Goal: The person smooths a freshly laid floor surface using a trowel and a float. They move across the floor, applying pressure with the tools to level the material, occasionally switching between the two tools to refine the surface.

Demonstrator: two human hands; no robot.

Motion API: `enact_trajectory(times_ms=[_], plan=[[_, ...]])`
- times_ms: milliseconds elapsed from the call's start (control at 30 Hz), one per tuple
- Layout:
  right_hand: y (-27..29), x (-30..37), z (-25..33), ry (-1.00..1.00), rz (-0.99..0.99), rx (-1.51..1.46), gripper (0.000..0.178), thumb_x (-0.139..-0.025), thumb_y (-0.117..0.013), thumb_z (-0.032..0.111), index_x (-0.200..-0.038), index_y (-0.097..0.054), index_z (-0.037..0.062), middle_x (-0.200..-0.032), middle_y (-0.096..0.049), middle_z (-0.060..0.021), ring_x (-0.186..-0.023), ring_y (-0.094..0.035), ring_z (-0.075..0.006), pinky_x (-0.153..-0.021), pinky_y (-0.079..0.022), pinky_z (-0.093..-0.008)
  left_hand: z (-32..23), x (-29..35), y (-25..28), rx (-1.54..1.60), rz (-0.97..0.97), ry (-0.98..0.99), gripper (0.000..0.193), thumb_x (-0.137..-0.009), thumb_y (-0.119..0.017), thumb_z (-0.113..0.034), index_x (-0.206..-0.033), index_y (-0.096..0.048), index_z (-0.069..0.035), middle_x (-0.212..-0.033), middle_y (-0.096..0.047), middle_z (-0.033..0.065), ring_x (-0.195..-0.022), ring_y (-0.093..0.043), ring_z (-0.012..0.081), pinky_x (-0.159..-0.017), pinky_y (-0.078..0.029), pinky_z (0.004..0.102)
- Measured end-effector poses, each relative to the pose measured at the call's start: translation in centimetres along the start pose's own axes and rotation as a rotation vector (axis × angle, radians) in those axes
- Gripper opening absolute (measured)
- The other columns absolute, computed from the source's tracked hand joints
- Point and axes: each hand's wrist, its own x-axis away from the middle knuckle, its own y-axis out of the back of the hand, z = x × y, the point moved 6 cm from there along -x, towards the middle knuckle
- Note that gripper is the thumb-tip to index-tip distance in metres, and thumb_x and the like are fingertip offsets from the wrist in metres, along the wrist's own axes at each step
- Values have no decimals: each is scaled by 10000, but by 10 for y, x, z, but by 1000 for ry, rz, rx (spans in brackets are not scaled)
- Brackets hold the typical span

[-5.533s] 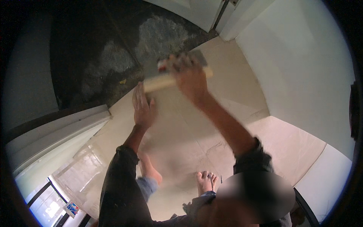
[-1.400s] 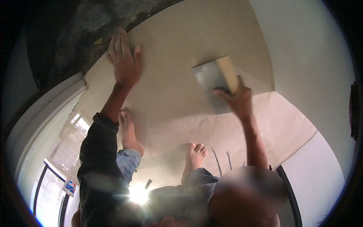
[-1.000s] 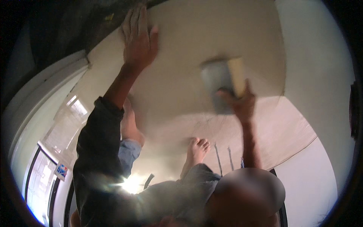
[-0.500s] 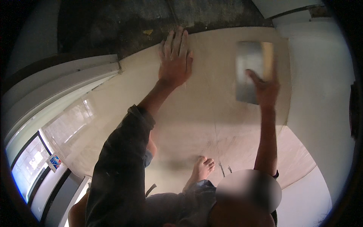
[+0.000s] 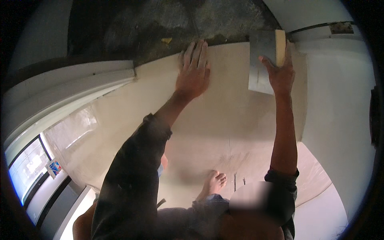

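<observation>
A plastering trowel with a wide grey metal blade and a pale wooden handle is in my right hand. My thumb rests over the blade side and my fingers wrap round the handle. The blade's far end overlaps the border between a smooth beige surface and a dark rough area. To its left, my left hand lies flat on the beige surface, fingers stretched out, with the fingertips at the dark border. It holds nothing.
A pale ledge runs along the left, and a white wall stands on the right. A bare foot shows below. At lower left is a bright window, with a small coloured packet beside it.
My right hand has moved the trowel away from me, up to the dark border. The left hand stays flat near that border, and the view has shifted slightly.
</observation>
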Motion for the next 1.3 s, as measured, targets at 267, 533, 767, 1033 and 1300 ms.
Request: enact_trajectory(times_ms=[267, 533, 767, 1033, 1300], plan=[[-28, 7, -13, -145, 90, -171, 1010, -807, -907, 521, -1538, -456, -9, -1241, -720, -269, -1185, -725, -393, -967, -607, -462, 1, 0, 3, 12, -36, 12, 718, -1066, -472, -219, -1678, -176, 12, -1706, -263, 219, -1574, -249, 421, -1274, -188, 637], [-14, 103, 51, 139, 104, -39, 588, -888, -827, 226, -1368, -576, -3, -1098, -731, -255, -988, -738, -439, -878, -598, -520, 13, 0, 9, 148, -83, 70, 822, -971, -537, -33, -1692, -143, -25, -1718, -237, 206, -1580, -259, 408, -1301, -180, 639], [-33, 303, 69, 627, 494, 291, 518, -949, -668, 145, -1459, -616, 218, -1404, -597, -179, -1174, -621, -331, -944, -561, -470, 32, -2, 17, 405, -76, 17, 764, -981, -494, 47, -1677, -179, 4, -1706, -241, 250, -1597, -216, 456, -1318, -164, 618], [-80, 316, 62, 857, 460, 312, 622, -928, -674, 232, -1535, -558, 166, -1516, -514, -168, -1391, -517, -400, -1134, -496, -508, 48, 77, 44, 86, 82, -147, 657, -1013, -490, 16, -1636, -285, 48, -1697, -306, 257, -1577, -289, 447, -1311, -232, 561], [-91, 301, 62, 978, 331, 372, 644, -892, -682, 231, -1505, -561, 76, -1513, -557, -122, -1429, -502, -348, -1248, -369, -478, 69, 81, 47, 332, -41, 50, 751, -934, -492, 145, -1646, -308, -7, -1662, -389, 234, -1540, -376, 423, -1298, -281, 513]])
